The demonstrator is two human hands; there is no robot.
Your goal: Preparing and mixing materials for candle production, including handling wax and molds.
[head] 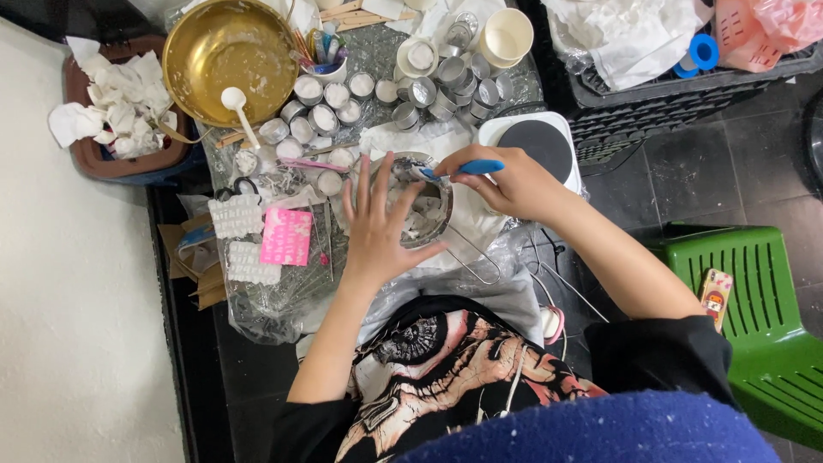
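Left hand [377, 231], fingers spread open, steadies a small round steel pot [420, 201]; right hand [513, 182] fingers grip a blue-handled tool [467, 168] over it

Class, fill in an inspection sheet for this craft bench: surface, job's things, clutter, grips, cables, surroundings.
Surface: table under clear plastic sheeting.
Job's things: small metal pot with white chunks; blue-handled tool.
Clutter: brass bowl, many small tins, pink mould, tissue tray.
Grips: left hand spread on the pot; right hand holds the tool.
Cables: thin cord by the hot plate.
Surroundings: green stool, black crate.
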